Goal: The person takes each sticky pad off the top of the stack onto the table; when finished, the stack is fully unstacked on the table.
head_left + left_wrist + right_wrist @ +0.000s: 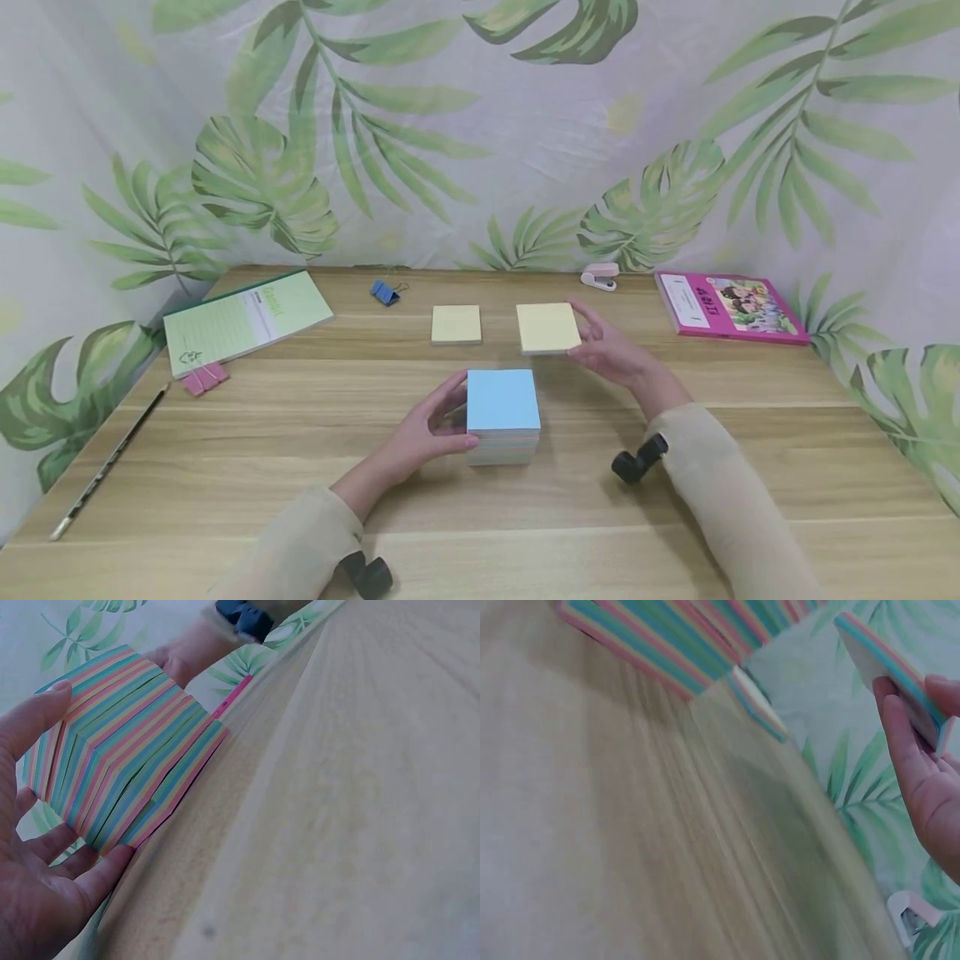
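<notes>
A tall stack of sticky notes [502, 402], blue on top with striped multicoloured sides, stands on the table in front. My left hand [415, 433] holds it from the left, the thumb on its near side and the fingers toward the back; the left wrist view shows thumb and fingertips against the striped stack [139, 750]. My right hand [613, 352] pinches a thin sticky note pad [548, 327] with a pale yellow top by its right edge. In the right wrist view this pad [896, 664] is off the table. A similar yellow pad [456, 323] lies flat behind the stack.
At the left lie a green notebook [251, 317], a pink binder clip [205, 379] and a pencil [112, 458]. Along the back are a blue binder clip [386, 292], a pink and white stapler [600, 276] and a pink book [731, 307]. A leaf-patterned curtain [525, 150] hangs behind.
</notes>
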Motion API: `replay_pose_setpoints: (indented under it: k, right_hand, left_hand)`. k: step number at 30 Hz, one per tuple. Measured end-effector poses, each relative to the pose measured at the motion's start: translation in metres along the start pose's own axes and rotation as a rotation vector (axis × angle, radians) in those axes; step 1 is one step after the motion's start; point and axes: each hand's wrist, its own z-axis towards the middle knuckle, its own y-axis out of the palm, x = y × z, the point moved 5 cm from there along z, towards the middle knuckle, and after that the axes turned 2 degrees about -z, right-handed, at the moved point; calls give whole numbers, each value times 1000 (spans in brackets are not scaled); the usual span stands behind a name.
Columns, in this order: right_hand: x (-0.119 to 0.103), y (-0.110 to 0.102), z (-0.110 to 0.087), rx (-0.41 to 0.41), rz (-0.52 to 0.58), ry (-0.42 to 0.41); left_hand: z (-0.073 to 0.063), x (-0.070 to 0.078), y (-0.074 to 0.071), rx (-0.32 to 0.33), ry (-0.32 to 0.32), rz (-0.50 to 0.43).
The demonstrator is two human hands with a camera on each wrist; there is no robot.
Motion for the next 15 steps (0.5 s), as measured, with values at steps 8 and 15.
replay_pose_setpoints:
  k: [8,15]
  right_hand:
    - [15,-18,47,131,-5,116]
    - [23,-18,74,158,48,157]
  left_hand:
    - [1,-4,-2,-8,10,-6]
    - [3,-15,-5,1,30,-2]
